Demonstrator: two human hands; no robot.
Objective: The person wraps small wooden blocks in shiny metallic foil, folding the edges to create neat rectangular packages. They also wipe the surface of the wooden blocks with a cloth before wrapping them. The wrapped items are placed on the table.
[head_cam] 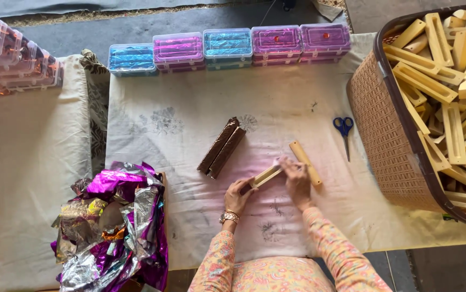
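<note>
Your left hand (238,196) and right hand (297,178) pinch the ends of a pale slotted rectangular wooden block (266,176), held tilted just above the cream printed cloth (189,140), beside another pale wooden stick (305,162).

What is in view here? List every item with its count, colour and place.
wooden piece: one, pale, held between both hands
wooden stick: one, pale, on the cloth beside the right hand
brown bars: a small stack, cloth centre
scissors: one, blue handles, right of centre
basket: one, brown, right edge, full of pale wooden pieces
clear boxes: five stacks in a row, blue and purple contents, far edge; more at top left
foil sheets: crumpled pile, purple and silver, lower left
cloth: pale, printed, covering the surface
left hand: gripping the wooden piece
right hand: gripping its other end
</note>
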